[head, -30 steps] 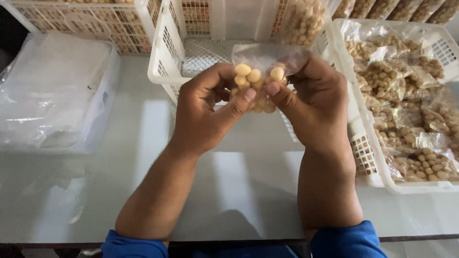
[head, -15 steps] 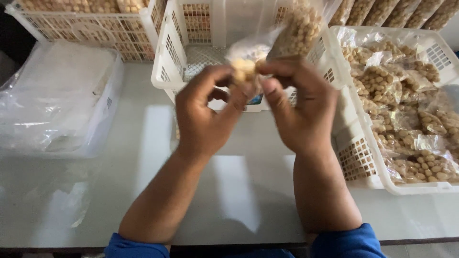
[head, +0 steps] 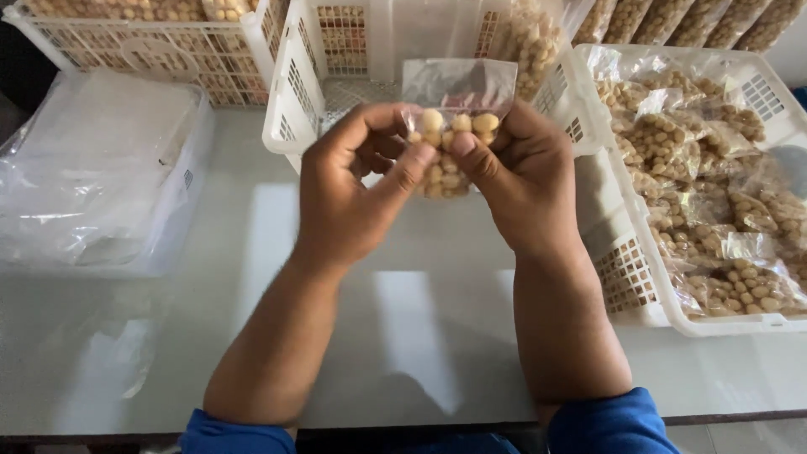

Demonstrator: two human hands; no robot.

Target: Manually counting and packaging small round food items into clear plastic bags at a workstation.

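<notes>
The left hand (head: 353, 197) and right hand (head: 525, 181) both pinch one small clear plastic bag of round yellow nuts (head: 452, 139), near three white plastic baskets (head: 282, 118).

head-worn view, looking down, close over table (head: 252, 252)

Small clear bag (head: 454, 126) of pale round nuts, upright, top flattened.

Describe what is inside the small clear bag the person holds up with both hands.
The clear bag holds round pale-yellow nuts. The left hand and right hand cover its lower part.
</notes>
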